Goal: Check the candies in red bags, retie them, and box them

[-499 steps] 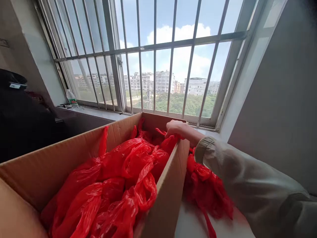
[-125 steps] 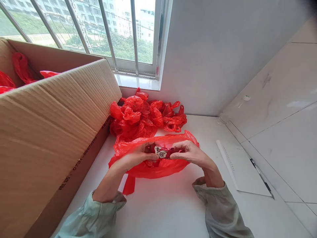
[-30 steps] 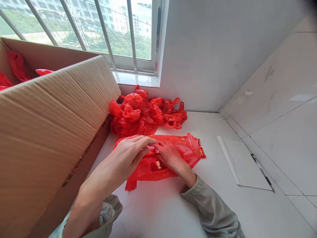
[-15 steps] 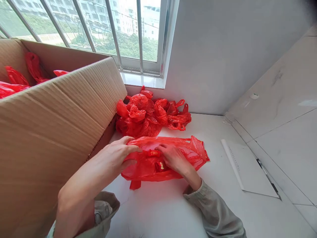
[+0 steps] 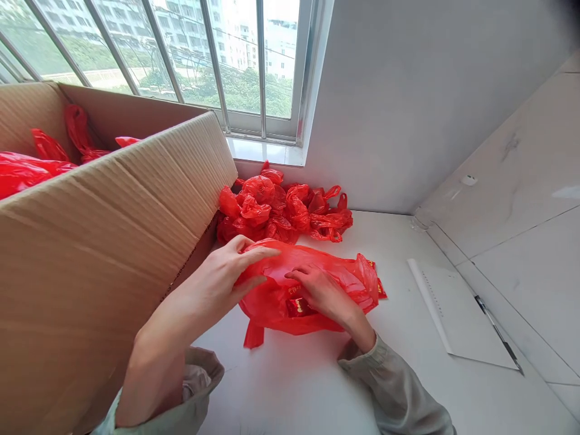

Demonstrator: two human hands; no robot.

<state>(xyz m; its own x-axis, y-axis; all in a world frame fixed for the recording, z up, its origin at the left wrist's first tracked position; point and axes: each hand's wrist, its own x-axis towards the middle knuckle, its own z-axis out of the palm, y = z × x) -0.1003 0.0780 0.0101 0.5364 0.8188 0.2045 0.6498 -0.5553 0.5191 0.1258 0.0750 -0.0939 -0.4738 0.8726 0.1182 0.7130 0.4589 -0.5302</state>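
Note:
A red plastic bag [image 5: 344,281] lies on the white counter [image 5: 317,386], with small red packets [image 5: 296,308] showing through it. My left hand [image 5: 229,272] pinches the bag's upper left edge between thumb and fingers. My right hand [image 5: 324,290] is in the bag's mouth, fingers bent over the packets. Another red packet [image 5: 379,289] sticks out at the bag's right end.
A big cardboard box [image 5: 104,241] full of red bags stands at the left. A heap of tied red bags [image 5: 283,205] lies by the wall under the barred window [image 5: 226,60]. A paper sheet [image 5: 457,314] and a pen [image 5: 498,332] lie at the right.
My left hand has lifted the bag's upper edge, so the bag bulges higher. My right hand has stayed on the packets inside. The view has drifted slightly.

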